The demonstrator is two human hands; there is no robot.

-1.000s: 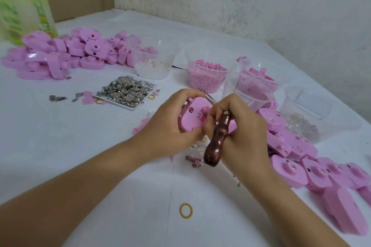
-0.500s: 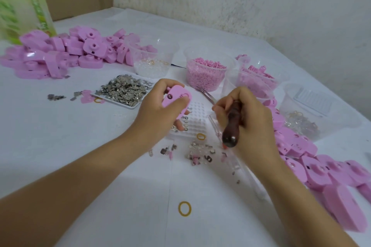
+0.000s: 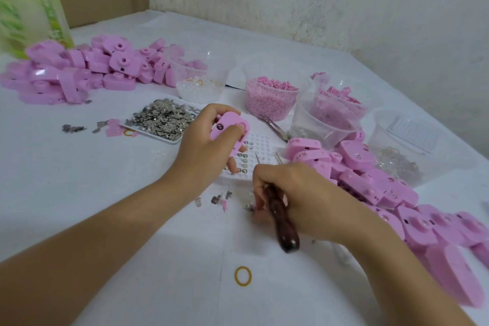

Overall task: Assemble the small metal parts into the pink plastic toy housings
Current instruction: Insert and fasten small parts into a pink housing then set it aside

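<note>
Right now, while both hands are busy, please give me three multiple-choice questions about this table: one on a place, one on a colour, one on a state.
1. Where is the tray of small metal parts?
A. on the table, left of the left hand
B. at the far right, behind the cups
C. under the green bottle

2. What colour is the handle of the tool in the right hand?
A. green
B. dark reddish brown
C. white

3. What is the left hand doing?
A. lying flat on the table
B. holding a pink housing
C. gripping a bottle

Answers:
1 A: the tray lies just beyond that hand's left side.
2 B: the dark handle sticks out below the curled fingers.
3 B: fingers and thumb are curled round the housing.
</note>
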